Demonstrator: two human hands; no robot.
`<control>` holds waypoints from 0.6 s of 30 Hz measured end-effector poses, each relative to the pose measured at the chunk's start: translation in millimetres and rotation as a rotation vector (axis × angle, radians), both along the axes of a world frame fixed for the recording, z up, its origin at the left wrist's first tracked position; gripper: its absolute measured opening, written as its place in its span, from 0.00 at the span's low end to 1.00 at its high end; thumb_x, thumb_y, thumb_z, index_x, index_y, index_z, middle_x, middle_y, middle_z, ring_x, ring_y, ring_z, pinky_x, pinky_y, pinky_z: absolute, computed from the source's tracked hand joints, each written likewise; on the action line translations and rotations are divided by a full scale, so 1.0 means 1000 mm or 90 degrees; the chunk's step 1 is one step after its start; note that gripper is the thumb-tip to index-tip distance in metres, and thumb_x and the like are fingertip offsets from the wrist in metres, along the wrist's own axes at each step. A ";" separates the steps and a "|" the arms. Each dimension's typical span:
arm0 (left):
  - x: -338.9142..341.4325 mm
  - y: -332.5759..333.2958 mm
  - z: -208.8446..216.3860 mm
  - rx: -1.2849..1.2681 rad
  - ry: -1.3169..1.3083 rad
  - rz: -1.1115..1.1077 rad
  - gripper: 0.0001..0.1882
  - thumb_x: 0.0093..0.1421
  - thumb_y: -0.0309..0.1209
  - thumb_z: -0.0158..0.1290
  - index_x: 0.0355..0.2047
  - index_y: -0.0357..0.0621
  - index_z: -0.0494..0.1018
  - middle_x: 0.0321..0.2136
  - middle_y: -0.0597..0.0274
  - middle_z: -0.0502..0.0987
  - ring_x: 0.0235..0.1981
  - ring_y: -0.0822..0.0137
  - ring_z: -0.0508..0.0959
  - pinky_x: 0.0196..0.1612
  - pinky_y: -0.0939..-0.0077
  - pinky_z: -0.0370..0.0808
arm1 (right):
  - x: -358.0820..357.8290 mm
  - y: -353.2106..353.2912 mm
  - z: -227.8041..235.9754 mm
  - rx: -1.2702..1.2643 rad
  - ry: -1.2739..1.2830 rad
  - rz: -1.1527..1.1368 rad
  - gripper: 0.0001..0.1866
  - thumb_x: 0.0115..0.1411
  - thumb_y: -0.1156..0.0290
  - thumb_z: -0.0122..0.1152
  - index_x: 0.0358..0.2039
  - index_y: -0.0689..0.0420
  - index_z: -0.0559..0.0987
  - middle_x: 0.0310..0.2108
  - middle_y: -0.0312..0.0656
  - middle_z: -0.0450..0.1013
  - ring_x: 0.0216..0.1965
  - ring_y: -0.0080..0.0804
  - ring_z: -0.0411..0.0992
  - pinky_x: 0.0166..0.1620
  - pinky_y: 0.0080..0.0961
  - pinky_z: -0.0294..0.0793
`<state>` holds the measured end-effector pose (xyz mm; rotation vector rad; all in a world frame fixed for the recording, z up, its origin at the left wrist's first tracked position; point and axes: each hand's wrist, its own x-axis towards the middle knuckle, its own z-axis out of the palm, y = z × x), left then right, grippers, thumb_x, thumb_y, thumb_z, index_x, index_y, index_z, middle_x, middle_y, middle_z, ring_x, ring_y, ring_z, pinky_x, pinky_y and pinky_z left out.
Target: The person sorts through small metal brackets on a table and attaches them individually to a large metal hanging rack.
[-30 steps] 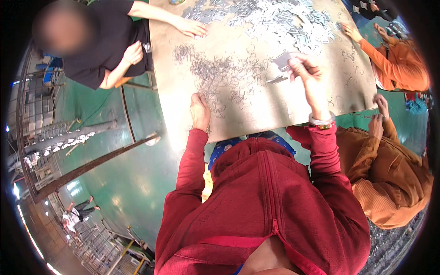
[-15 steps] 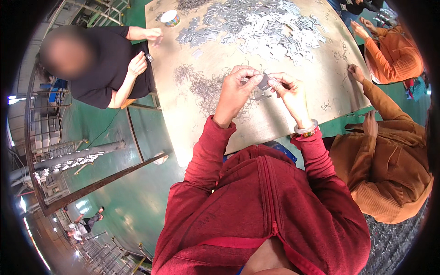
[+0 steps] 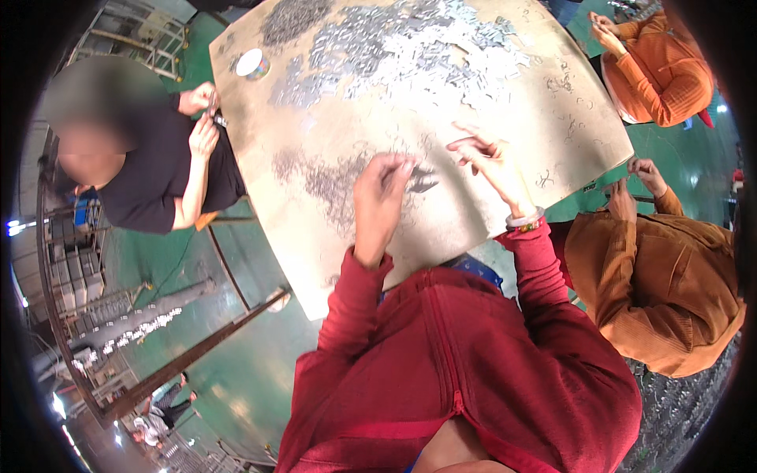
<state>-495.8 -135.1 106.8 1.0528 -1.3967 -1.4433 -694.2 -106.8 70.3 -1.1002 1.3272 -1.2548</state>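
My left hand [image 3: 382, 197] is over the table with thumb and fingers drawn together. Motion blur hides what they hold, if anything. A dark flat metal plate [image 3: 423, 184] lies on the table just beside its fingertips. To the right, my right hand [image 3: 495, 167] is raised above the table, thumb and fingers apart, and no object shows in it. Loose thin bent wire pieces [image 3: 327, 183] are scattered left of and around my left hand. Beyond both hands spreads a large pile of small grey metal plates [image 3: 410, 51].
The pale tabletop [image 3: 473, 213] carries a white cup [image 3: 252, 65] and another wire heap [image 3: 293, 22] at the far left. A person in black [image 3: 150, 150] works at the left edge. Two people in orange-brown, one near [image 3: 654, 284] and one farther [image 3: 662, 71], sit along the right.
My hands have moved apart from the small grey plate they held together; the right hand has opened. My view has shifted. The person in black has brought both hands together.
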 end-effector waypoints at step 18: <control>0.003 0.011 -0.008 -0.050 0.038 0.055 0.06 0.56 0.17 0.48 0.34 0.36 0.67 0.34 0.57 0.73 0.39 0.68 0.73 0.44 0.77 0.68 | -0.114 -0.096 -0.156 0.103 0.646 -0.130 0.14 0.49 0.78 0.51 0.39 0.63 0.72 0.31 0.60 0.71 0.34 0.50 0.72 0.42 0.37 0.70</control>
